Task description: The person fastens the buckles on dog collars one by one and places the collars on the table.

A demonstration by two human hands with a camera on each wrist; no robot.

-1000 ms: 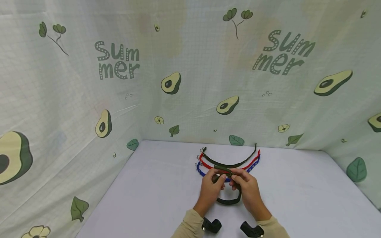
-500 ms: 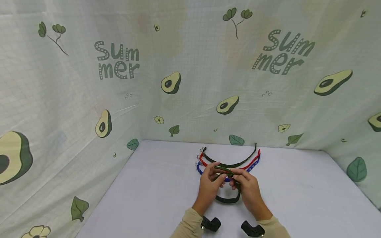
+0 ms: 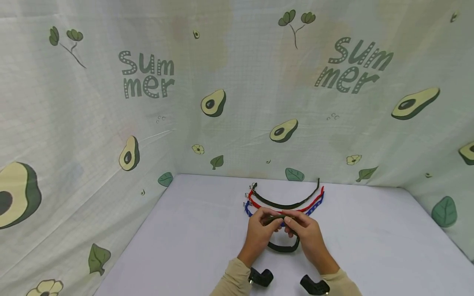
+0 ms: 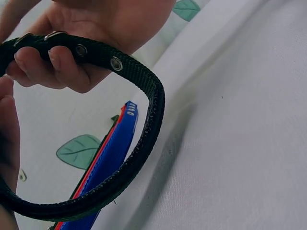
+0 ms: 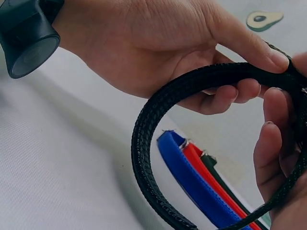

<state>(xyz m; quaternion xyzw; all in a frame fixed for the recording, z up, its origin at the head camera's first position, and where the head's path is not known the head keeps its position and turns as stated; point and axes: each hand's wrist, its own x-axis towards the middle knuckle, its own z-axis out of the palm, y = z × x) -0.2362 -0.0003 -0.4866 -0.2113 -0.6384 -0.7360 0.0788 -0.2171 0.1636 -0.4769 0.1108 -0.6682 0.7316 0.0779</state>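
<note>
A dark green webbing pet collar, bent into a loop, hangs between both hands over the table. My left hand pinches it between thumb and fingers on the left side. Opposite, my right hand grips the collar near its metal buckle, fingertips almost meeting the left ones. Metal eyelets line the strap in the left wrist view. The padded inner side of the loop shows in the right wrist view. Fingers partly cover the buckle and the strap's tip.
Beyond the hands lie three curved collars on the white table: a dark green collar, a red collar and a blue collar. Their metal fittings are at the left. A printed cloth hangs behind the table.
The strap section that stood above the fingertips has dropped and flattened between them. My left index finger lifted, then came back down. The three collars behind have stayed put.
</note>
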